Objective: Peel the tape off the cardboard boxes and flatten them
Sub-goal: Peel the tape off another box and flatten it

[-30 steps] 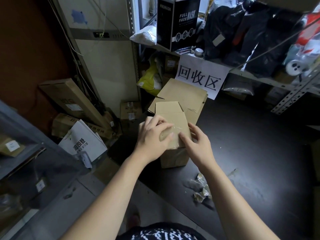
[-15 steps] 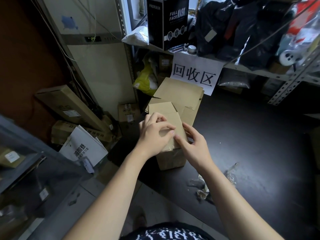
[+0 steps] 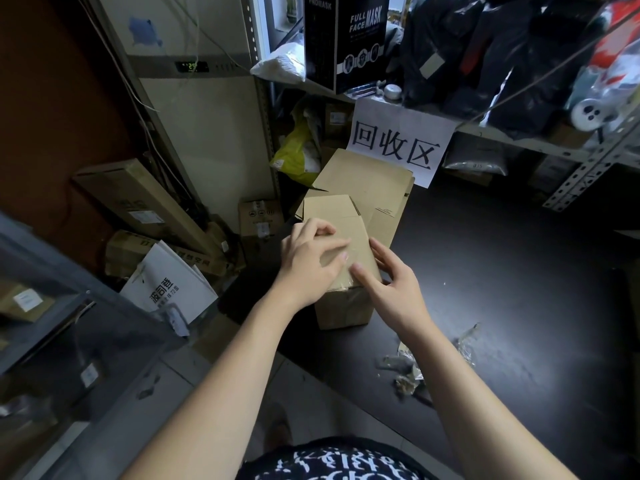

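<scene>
BOX: small brown cardboard box [image 3: 343, 308] upright near the dark tabletop's [image 3: 519, 289] front edge | RIGHT: right grip [image 3: 391, 292] clasps its top corner, likely steadying it | LEFT: left grip [image 3: 308, 261] curled over the clear tape strip [image 3: 341, 275], pinch unconfirmed | ROOM: crumpled tape scraps [image 3: 405, 372] nearby; flattened brown cardboard sheet [image 3: 367, 181] behind, under a cluttered metal shelf [image 3: 519, 142].

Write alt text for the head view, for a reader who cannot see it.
Two bare hands work on a small cardboard box standing on a dark table: the right hand holds its right edge, the left hand lies bent over its top. Beside it lies crumpled tape; behind it, more cardboard.
</scene>
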### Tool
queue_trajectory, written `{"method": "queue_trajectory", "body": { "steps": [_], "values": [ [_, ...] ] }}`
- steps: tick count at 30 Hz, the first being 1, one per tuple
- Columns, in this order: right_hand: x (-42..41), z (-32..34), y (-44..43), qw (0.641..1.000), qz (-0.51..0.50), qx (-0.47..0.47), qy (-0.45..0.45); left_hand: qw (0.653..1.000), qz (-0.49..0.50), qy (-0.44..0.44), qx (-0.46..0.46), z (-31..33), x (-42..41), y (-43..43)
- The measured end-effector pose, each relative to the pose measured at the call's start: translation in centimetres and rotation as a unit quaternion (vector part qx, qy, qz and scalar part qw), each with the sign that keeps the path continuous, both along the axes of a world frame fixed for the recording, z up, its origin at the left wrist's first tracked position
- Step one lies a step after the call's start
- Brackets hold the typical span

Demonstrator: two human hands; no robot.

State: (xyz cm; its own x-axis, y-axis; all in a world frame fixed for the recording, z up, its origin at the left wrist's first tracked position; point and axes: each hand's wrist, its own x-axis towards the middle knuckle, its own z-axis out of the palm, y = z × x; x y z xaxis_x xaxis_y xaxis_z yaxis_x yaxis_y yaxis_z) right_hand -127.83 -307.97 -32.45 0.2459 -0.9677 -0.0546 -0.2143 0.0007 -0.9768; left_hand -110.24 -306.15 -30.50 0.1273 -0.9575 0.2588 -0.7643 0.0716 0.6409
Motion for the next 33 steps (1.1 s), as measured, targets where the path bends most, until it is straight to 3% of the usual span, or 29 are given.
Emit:
{"method": "queue_trajectory", "body": {
  "steps": [6,12,20,23,26,30,33],
  "values": [
    [0.0,-0.3,0.2,1.0,-0.007,-0.002,-0.005,0.998,0.005,0.057,-0.037,-0.2,-0.1,0.0],
    [0.5,-0.2,0.4,1.0,-0.002,-0.012,-0.002,0.997,0.027,0.051,-0.057,-1.0,0.1,-0.1],
    [-1.3,-1.5,0.4,0.992,0.116,0.001,0.055,0.997,0.026,0.006,-0.076,-1.1,0.6,0.4],
    [-1.3,-3.2,0.8,0.994,0.066,-0.004,0.086,0.997,-0.016,-0.057,-0.044,-0.6,1.1,1.4],
    [-0.7,-3.5,1.2,0.997,0.036,-0.005,0.062,0.994,-0.041,-0.094,-0.043,-0.5,1.5,2.3],
    [0.4,-2.5,1.2,1.0,-0.005,-0.019,0.017,0.994,-0.02,-0.054,-0.094,-1.1,1.7,2.3],
    [1.0,-2.4,1.2,0.998,-0.044,-0.009,0.037,0.991,0.036,-0.015,-0.124,-1.3,2.6,2.0]
  ]
}}
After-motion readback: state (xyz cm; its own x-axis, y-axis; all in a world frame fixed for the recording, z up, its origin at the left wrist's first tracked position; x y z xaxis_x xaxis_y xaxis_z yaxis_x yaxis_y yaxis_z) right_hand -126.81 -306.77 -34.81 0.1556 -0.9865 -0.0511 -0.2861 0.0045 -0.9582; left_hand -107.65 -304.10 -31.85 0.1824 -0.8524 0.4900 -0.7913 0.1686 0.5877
